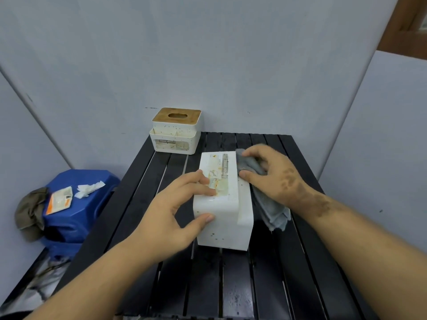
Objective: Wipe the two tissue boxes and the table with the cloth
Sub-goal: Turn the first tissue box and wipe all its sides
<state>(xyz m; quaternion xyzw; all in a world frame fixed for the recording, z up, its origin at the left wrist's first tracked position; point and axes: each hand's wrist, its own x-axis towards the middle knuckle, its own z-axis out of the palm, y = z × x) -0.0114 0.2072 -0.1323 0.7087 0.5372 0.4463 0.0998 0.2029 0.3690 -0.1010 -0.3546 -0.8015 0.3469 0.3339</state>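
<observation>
A white tissue box lies tipped on its side in the middle of the black slatted table, label face up. My left hand grips its near left corner, fingers on top and thumb on the front face. My right hand holds a grey cloth against the box's right side; the cloth hangs down to the table. A second white tissue box with a wooden lid stands upright at the table's far left corner.
Left of the table stands a blue plastic stool with a packet, a crumpled tissue and a brown rag on it. Grey walls close in behind and on both sides. The table's near half shows dusty specks.
</observation>
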